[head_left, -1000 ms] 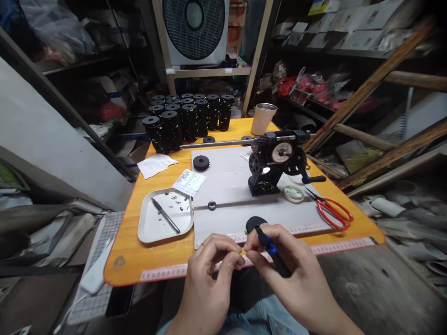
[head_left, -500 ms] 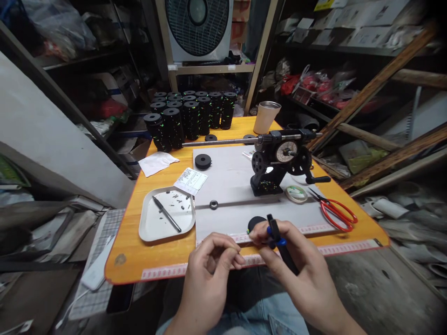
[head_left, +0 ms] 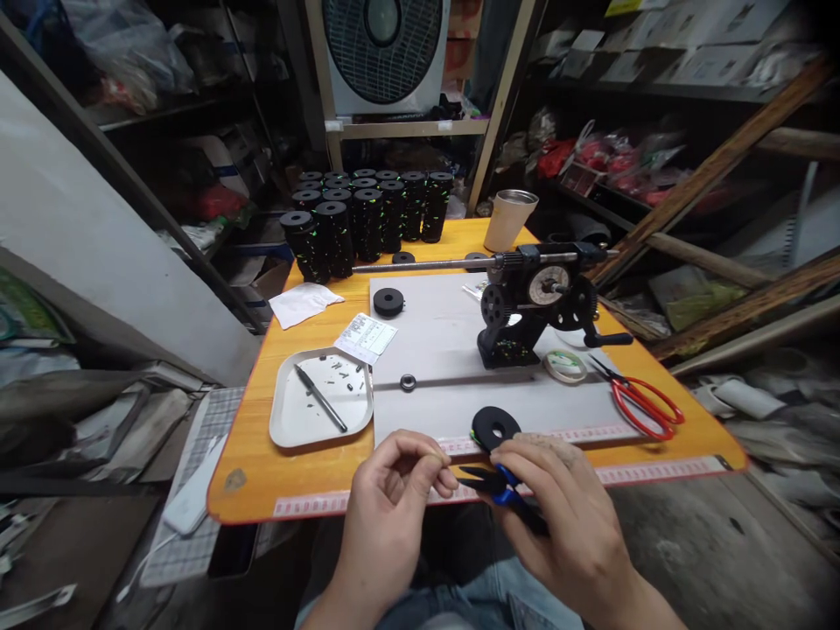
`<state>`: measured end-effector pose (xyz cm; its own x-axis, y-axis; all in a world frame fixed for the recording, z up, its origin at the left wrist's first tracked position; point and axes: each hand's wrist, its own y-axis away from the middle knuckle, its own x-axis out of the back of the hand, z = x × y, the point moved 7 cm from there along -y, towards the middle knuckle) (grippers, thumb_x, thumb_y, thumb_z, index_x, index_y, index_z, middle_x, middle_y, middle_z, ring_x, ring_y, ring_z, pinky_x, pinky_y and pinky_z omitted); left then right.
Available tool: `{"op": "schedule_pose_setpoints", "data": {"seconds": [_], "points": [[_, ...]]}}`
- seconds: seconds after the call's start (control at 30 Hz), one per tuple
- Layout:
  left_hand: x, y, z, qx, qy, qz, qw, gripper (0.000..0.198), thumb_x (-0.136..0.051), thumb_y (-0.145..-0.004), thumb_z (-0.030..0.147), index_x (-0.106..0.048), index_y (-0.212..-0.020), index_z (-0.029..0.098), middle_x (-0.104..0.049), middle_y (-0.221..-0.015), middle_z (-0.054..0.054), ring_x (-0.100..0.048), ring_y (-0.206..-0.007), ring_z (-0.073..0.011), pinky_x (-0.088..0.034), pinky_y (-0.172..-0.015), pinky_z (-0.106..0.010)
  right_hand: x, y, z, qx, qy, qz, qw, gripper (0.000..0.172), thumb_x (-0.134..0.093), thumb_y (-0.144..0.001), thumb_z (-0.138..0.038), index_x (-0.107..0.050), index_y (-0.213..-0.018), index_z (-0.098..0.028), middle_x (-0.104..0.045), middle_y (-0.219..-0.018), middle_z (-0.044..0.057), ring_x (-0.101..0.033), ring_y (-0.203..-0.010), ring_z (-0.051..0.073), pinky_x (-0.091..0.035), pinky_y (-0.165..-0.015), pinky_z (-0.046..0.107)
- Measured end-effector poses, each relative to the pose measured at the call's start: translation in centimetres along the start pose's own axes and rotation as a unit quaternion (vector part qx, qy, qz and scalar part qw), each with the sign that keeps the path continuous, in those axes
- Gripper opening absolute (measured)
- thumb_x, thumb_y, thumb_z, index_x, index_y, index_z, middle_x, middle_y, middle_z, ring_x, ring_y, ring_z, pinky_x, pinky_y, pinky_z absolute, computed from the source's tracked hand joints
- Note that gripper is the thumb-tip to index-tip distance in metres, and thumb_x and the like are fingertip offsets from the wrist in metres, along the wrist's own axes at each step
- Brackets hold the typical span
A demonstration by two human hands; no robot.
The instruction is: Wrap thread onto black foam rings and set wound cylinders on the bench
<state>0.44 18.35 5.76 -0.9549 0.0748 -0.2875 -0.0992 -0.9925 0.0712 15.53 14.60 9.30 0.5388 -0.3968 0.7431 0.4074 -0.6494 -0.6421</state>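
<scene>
At the table's front edge, my right hand (head_left: 557,507) is wrapped around small cutters (head_left: 502,484) with blue-and-black handles and dark pointed jaws. The jaws are parted and aim left at my other hand's fingertips. Thumb and fingers of my left hand (head_left: 397,494) are pinched together; whatever they hold is too small to make out. Just beyond the cutters, a black ring-shaped coil (head_left: 492,426) with bits of green at its left side leans near my right fingers. Beneath it runs a pink-and-white measuring strip (head_left: 452,448) along the grey board (head_left: 426,350).
A hand-cranked winding machine (head_left: 518,306) stands behind, its long rod reaching left. Red-handled scissors (head_left: 647,409) and a tape roll (head_left: 565,366) lie right. A white tray (head_left: 282,411) holds a pen (head_left: 321,398). Stacked black coils (head_left: 332,236) and a cup (head_left: 510,219) stand at the back.
My right hand has turned the cutters from upright to pointing left, their jaws now close to my left fingertips. The black coil shows more fully. The view has shifted slightly.
</scene>
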Motion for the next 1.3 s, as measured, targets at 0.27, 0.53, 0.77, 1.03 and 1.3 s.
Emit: {"op": "schedule_pose_setpoints", "data": {"seconds": [0.27, 0.53, 0.77, 1.03, 1.3], "points": [[0.1, 0.2, 0.0, -0.012, -0.016, 0.008, 1.000, 0.013, -0.060, -0.090, 0.023, -0.063, -0.078, 0.017, -0.064, -0.076, 0.001, -0.062, -0.066, -0.0098, -0.051, -0.067, -0.021, -0.7, 0.0, -0.1, -0.070, -0.102, -0.005, 0.992, 0.011, -0.054, -0.093, -0.016, -0.053, -0.104, -0.015, -0.060, -0.078, 0.006, -0.055, -0.070, 0.019, -0.046, -0.062, 0.030], [0.2, 0.0, 0.0, -0.011, -0.001, 0.003, 1.000, 0.014, -0.060, -0.091, 0.023, -0.063, -0.079, 0.017, -0.063, -0.072, 0.001, -0.061, -0.065, -0.0094, -0.049, -0.066, -0.020, -0.4, 0.3, 0.0, -0.052, -0.012, 0.000, 0.999, 0.020, -0.056, -0.088, -0.010, -0.054, -0.108, -0.011, -0.062, -0.088, 0.011, -0.053, -0.083, 0.025, -0.043, -0.075, 0.039], [-0.2, 0.0, 0.1, -0.006, -0.011, 0.006, 1.000, 0.013, -0.061, -0.089, 0.023, -0.062, -0.076, 0.018, -0.062, -0.076, 0.000, -0.060, -0.067, -0.0113, -0.051, -0.062, -0.021, -0.6, 0.3, -0.6, -0.005, 0.059, -0.009, 0.998, 0.024, -0.054, -0.089, -0.011, -0.056, -0.112, -0.010, -0.064, -0.091, 0.013, -0.053, -0.088, 0.029, -0.040, -0.081, 0.043], [-0.2, 0.3, -0.2, -0.029, -0.070, 0.003, 0.997, 0.014, -0.055, -0.092, 0.020, -0.061, -0.079, 0.018, -0.059, -0.079, 0.001, -0.060, -0.065, -0.0100, -0.048, -0.063, -0.022, -1.8, 0.4, 0.6, -0.189, -0.167, -0.037, 0.967, 0.010, -0.053, -0.096, -0.027, -0.055, -0.104, -0.023, -0.068, -0.088, 0.002, -0.066, -0.079, 0.017, -0.049, -0.070, 0.024], [0.5, 1.1, 0.8, -0.151, -0.257, 0.010, 0.954, 0.015, -0.047, -0.095, 0.016, -0.057, -0.085, 0.021, -0.055, -0.097, -0.006, -0.057, -0.090, -0.0183, -0.045, -0.071, -0.028, -2.8, 1.5, 1.5, -0.344, -0.299, -0.096, 0.885, 0.022, -0.053, -0.094, -0.042, -0.064, -0.090, -0.023, -0.069, -0.086, 0.002, -0.066, -0.083, 0.018, -0.052, -0.074, 0.024]]}}
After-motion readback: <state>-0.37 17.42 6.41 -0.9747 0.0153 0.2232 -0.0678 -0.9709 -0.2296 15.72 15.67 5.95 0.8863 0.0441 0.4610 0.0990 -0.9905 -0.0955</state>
